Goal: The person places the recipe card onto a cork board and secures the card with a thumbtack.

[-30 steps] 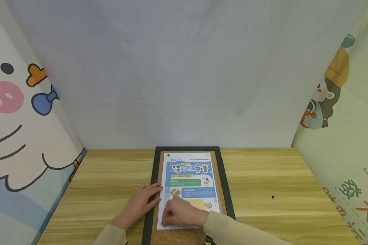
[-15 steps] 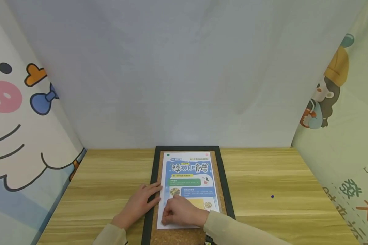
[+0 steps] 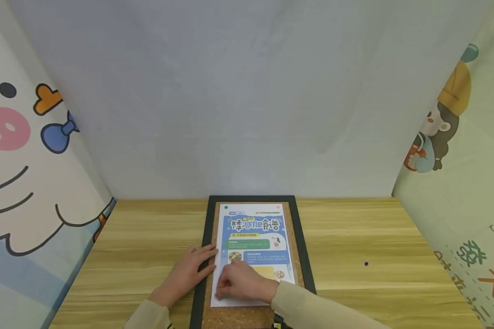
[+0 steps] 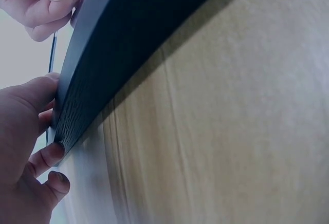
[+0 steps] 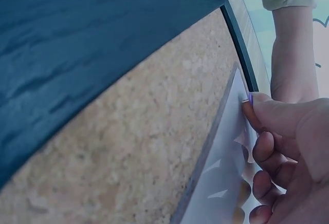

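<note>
The right hand (image 3: 244,282) pinches a purple pin (image 5: 250,98), probably light, best held by its head. The poster (image 3: 251,230) underneath could crease. The left hand (image 3: 185,275), fingers loose, touches the black frame (image 3: 199,299).

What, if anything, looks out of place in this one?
A small dark-blue dot, perhaps a pushpin, lies alone on the table, right of the board, while the green dot and pink dot sit at the top corners of the poster. I see no spill or damage.
</note>
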Demonstrator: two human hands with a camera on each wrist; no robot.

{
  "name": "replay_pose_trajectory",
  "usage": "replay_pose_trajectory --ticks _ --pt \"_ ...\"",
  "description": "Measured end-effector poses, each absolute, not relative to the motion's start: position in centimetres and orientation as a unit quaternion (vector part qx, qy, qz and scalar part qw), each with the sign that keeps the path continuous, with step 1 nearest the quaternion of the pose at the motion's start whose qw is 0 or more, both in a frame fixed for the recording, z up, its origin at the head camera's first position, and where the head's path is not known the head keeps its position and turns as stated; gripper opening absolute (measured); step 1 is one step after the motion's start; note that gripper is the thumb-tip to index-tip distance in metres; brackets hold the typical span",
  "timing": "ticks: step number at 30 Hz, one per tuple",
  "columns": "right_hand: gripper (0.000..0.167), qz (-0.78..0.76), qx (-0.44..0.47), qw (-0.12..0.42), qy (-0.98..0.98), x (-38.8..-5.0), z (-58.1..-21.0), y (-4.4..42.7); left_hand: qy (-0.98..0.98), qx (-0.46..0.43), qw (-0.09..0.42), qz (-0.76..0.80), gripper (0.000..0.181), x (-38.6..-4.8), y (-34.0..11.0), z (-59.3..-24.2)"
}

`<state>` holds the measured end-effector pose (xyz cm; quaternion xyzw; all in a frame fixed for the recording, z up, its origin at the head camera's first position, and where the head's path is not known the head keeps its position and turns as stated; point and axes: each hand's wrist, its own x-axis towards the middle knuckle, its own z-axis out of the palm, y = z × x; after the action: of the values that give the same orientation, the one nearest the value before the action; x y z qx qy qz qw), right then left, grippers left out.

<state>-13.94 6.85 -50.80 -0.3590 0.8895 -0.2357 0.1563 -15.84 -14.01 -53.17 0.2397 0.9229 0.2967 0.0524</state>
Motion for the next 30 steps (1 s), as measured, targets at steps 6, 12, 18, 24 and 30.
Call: replay_pose_trajectory --ticks 6,12,18,24,30 --pt "0.012 -0.245 -0.373 0.168 0.879 -13.8 -51.1 6.7 0.923 0.239 0.06 0.295 0.042 -15.6 -13.9 -53.4" --pt "0.013 -0.262 -0.39 0.193 0.862 -14.8 -50.8 7.3 0.922 0.236 0.055 0.301 0.042 -15.8 -13.7 -53.2" --pt "0.019 -0.328 -0.304 0.285 0.848 -15.2 -49.0 7.1 0.922 0.241 0.046 0.301 0.042 -16.1 -13.8 -53.0" --pt "0.015 -0.283 -0.331 0.23 0.87 -14.7 -49.8 6.7 0.922 0.248 0.042 0.294 0.042 -15.9 -14.0 -53.4" --pt "0.013 -0.256 -0.339 0.196 0.884 -13.9 -50.5 6.4 0.924 0.244 0.041 0.29 0.042 -15.6 -14.2 -53.8"
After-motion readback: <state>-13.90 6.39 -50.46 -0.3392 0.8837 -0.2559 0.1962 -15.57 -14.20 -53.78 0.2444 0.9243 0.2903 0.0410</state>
